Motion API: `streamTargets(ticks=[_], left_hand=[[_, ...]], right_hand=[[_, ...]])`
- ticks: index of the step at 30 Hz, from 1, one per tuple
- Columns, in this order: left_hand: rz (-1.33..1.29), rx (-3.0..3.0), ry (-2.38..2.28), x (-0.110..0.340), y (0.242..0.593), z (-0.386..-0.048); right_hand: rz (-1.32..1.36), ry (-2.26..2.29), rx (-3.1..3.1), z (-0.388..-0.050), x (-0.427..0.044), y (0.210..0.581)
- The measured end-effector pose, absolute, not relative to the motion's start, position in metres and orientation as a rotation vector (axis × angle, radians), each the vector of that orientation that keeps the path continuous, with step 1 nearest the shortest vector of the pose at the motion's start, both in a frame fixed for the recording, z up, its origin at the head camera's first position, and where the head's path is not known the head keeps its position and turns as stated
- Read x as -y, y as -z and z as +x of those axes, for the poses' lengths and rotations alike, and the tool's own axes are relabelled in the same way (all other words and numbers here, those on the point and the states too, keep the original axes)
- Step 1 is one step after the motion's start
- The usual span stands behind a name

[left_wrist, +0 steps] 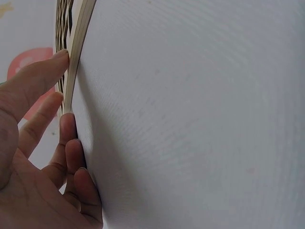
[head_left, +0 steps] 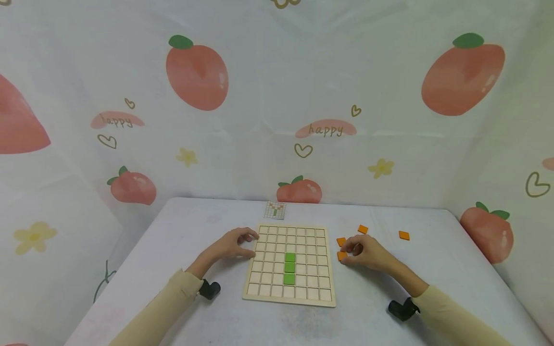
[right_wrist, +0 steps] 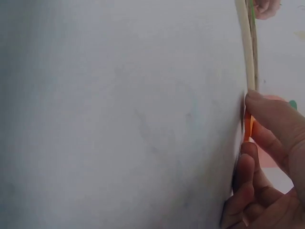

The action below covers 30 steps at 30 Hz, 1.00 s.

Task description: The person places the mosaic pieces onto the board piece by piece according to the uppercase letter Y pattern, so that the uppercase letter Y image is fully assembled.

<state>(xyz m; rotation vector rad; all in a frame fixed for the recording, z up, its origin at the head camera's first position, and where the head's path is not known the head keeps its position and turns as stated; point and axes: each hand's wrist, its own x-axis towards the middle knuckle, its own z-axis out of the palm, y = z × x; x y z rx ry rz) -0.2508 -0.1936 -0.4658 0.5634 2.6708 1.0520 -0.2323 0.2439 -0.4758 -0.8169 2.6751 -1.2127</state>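
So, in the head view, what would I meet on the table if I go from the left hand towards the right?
Left hand, wooden grid board, right hand, rightmost orange tile.

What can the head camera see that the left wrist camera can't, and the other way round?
Only the head view shows the right hand, four orange square tiles, three green square tiles and a small pale card printed with a coloured grid.

Only the left wrist view shows the palm of the left hand close up.

Both show that hand at the edge of the pale wooden grid board, the white tabletop and pinkish-red printed fruit.
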Motion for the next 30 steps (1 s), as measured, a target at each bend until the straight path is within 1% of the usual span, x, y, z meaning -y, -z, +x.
streamTargets(ticks=[11,24,30], left_hand=[[0.567,-2.682,-1.043,0.193,0.467,-0.251],[0.548,-2.674,-1.048,0.192,0.464,-0.249],[0.549,-2.672,-1.047,0.192,0.465,-0.249]], right_hand=[[-0.899,1.311,-2.614,-0.239,-0.234,0.474],[-0.936,1.443,-2.5,-0.251,-0.206,0.476],[-0.929,1.469,-2.458,-0.255,-0.19,0.471]])
